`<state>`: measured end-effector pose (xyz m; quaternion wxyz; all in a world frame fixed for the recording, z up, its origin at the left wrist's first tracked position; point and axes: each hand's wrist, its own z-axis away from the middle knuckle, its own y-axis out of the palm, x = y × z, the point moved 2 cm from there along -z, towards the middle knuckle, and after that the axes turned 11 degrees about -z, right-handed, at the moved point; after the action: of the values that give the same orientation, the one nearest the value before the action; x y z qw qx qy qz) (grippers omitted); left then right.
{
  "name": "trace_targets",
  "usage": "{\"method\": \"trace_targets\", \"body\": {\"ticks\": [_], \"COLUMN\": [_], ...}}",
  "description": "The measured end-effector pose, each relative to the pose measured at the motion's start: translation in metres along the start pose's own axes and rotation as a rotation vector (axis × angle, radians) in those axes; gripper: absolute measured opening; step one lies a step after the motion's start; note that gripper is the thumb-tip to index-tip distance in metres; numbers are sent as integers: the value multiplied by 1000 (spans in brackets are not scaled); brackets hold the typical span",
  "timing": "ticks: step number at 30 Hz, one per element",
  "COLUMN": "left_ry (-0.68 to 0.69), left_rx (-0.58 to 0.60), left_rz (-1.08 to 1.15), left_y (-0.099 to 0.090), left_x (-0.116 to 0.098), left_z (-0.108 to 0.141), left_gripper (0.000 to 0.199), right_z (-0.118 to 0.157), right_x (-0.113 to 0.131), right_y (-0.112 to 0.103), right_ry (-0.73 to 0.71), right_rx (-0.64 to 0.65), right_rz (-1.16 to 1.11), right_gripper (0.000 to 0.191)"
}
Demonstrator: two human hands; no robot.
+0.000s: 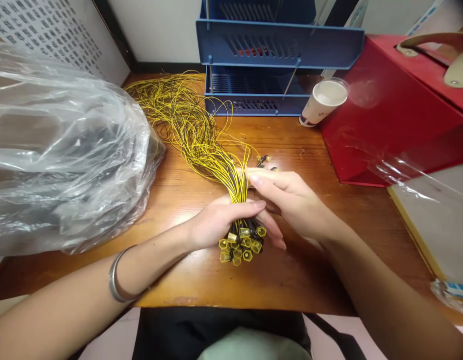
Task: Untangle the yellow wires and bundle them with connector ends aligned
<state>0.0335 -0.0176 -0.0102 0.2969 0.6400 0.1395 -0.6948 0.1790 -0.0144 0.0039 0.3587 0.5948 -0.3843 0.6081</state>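
My left hand is wrapped round a bundle of thin yellow and black wires, its thumb lying across the front. Below that thumb the wire ends stick out as a cluster of connectors with clear yellow six-sided tips and dark bodies. My right hand is at the right side of the bundle, just above the left thumb. Its thumb and forefinger close on wires there, and its other fingers are partly hidden. Behind it, a few loose dark connectors lie on the table.
A large clear plastic bag fills the left side of the wooden table. Blue stacked trays stand at the back. A paper cup sits beside a red box at the right. The wires trail towards the back left.
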Motion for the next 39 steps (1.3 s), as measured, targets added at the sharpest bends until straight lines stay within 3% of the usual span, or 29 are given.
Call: {"method": "trace_targets", "body": {"ticks": [3,6,9,17,22,30,33,39], "left_ry": [-38,-61,-79,-93,-92,-101,-81,-54], "left_rx": [-7,-17,-42,-70,-92,-192,-241,-227], "left_rz": [3,59,75,32,35,125,140,186], "left_y": [-1,-1,0,-1,-1,0,0,0], "left_x": [3,6,7,6,7,12,13,13], "left_z": [0,1,1,0,0,-2,-3,-2], "left_gripper": [49,50,50,49,47,47,48,50], "right_z": [-1,2,6,6,4,12,16,23], "right_x": [0,-2,-3,-8,-12,11,14,19], "right_y": [-15,-36,-48,-46,-40,-47,-38,-18], "right_ry": [-69,-94,-48,0,19,116,42,-285], "right_rx": [-113,-202,-179,-59,-114,-325,-325,-304], "right_rz": [183,608,807,912,855,327,342,695], "right_gripper": [28,22,17,17,14,20,16,13]}}
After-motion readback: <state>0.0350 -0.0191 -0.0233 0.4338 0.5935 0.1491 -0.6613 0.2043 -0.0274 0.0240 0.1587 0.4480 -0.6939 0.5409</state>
